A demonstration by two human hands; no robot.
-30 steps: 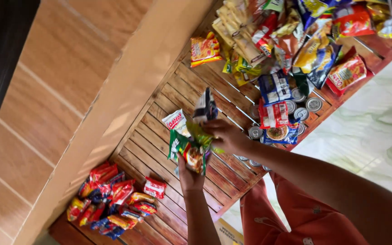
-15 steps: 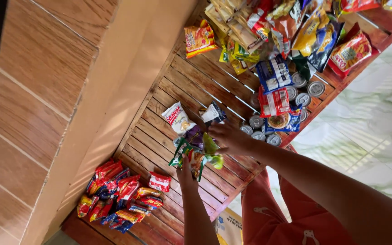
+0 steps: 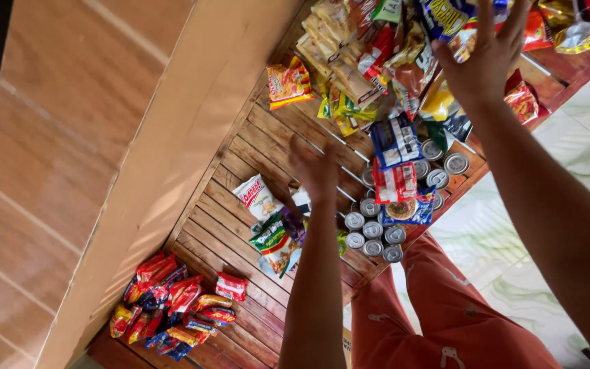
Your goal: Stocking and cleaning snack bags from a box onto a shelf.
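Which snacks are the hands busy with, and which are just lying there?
Busy with:
- big heap of colourful crinkly snack bags, right hand reaching in
- small green and white packets, beside left hand

Lying about:
- round silver tins
- red sweet packets

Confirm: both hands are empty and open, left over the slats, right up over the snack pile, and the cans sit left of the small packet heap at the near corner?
Mostly. In the head view the left hand and right hand are open and empty as you say, left over the slats, right over the snack pile. But the cans sit right of the small packet heap, not left.
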